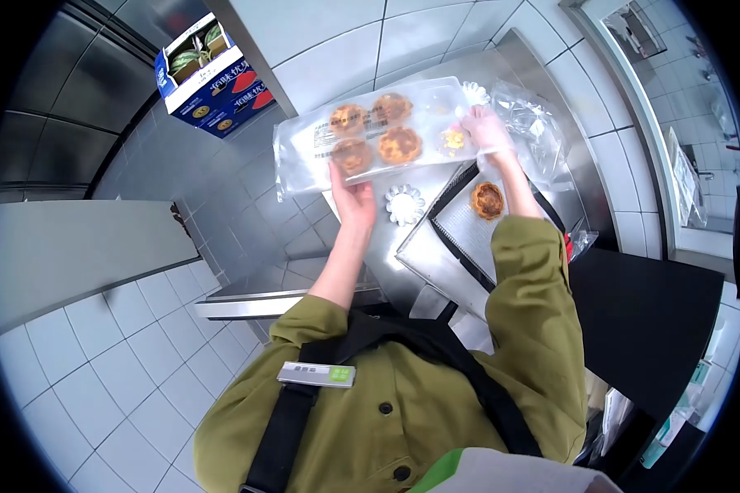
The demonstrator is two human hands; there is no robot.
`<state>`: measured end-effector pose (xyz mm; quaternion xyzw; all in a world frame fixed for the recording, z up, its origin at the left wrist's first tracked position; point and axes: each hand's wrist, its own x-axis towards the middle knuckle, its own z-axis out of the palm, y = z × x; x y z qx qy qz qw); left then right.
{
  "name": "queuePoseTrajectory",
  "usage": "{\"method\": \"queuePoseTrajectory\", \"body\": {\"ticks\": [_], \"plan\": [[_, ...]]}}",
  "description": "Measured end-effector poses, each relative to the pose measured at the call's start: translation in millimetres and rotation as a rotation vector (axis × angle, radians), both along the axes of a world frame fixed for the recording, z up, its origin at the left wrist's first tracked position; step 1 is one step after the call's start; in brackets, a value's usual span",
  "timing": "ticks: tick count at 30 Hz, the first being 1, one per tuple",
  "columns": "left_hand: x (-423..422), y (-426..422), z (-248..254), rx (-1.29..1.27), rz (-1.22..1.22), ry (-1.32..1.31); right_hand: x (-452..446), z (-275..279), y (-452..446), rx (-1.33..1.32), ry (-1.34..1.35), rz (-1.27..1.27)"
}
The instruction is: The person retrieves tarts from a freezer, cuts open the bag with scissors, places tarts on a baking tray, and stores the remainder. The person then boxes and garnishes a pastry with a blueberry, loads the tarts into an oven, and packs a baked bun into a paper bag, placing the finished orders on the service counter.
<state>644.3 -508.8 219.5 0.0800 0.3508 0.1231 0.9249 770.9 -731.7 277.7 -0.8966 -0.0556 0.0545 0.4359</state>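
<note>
A long clear plastic tray (370, 117) with several browned egg tarts (400, 145) sits tilted inside a clear bag (298, 171). My left hand (355, 201) grips its near edge from below, the fingers partly hidden behind it. At the tray's right end, my right hand (485, 130) has its fingers closed on the edge of the packaging. Yellow bits (452, 141) lie in a tray hollow beside those fingers. Below my right hand, one egg tart (487, 200) rests on a dark-rimmed mesh tray (460, 222).
On the steel counter (386, 241) stands an empty fluted foil cup (404, 204); another foil cup (475, 94) is behind the packaging. Crumpled clear plastic (538, 131) lies at the right by the tiled wall. A blue box (215, 94) holding watermelons is on the floor.
</note>
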Motion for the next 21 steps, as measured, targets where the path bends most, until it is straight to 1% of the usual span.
{"method": "queuePoseTrajectory", "body": {"ticks": [1, 3, 4, 5, 7, 8, 9, 12, 13, 15, 16, 17, 18, 20, 21], "plan": [[-0.5, -3.0, -0.5, -0.038, -0.022, -0.027, -12.1, 1.6, 5.1, 0.04, 0.004, -0.022], [-3.0, -5.6, -0.1, -0.027, -0.058, -0.161, -33.7, -28.7, 11.4, 0.078, -0.062, -0.015], [-3.8, -6.4, 1.5, -0.02, -0.073, -0.232, -60.6, -14.5, 32.6, 0.212, 0.068, -0.137], [-6.8, -5.7, 7.9, -0.041, -0.072, -0.206, -73.6, -26.5, 41.9, 0.092, -0.093, -0.075], [-17.0, -4.5, 10.6, -0.003, -0.07, -0.179, -97.5, -29.3, 63.0, 0.037, -0.25, -0.071], [-22.2, -2.3, 12.1, 0.019, -0.069, -0.165, -110.0, -23.6, 73.3, 0.107, -0.197, -0.147], [-28.3, 1.5, 8.6, -0.07, -0.116, -0.175, -123.4, -9.9, 87.0, 0.181, -0.15, -0.226], [-49.7, 7.7, 24.6, 0.079, -0.211, -0.218, -146.3, 6.8, 120.5, 0.402, -0.025, -0.272], [-57.5, 13.5, 31.0, 0.089, -0.232, -0.223, -154.5, 13.9, 129.7, 0.343, -0.008, -0.304], [-74.8, 33.5, 42.1, 0.109, -0.286, -0.24, -170.9, 11.7, 149.9, 0.508, -0.136, -0.282], [-84.2, 43.2, 45.2, 0.142, -0.277, -0.252, -180.1, 19.8, 159.1, 0.585, -0.212, -0.279], [-95.9, 51.9, 48.0, 0.169, -0.282, -0.269, -197.6, 32.0, 161.7, 0.531, -0.142, -0.246], [-106.6, 58.3, 50.4, 0.194, -0.301, -0.292, -215.7, 47.0, 163.2, 0.465, -0.159, -0.211], [-138.9, 74.7, 82.2, 0.218, -0.355, -0.307, -252.9, 76.0, 162.9, 0.323, -0.205, -0.171], [-154.3, 85.4, 94.6, 0.232, -0.415, -0.324, -276.7, 92.5, 159.0, 0.47, -0.127, -0.256]]}}
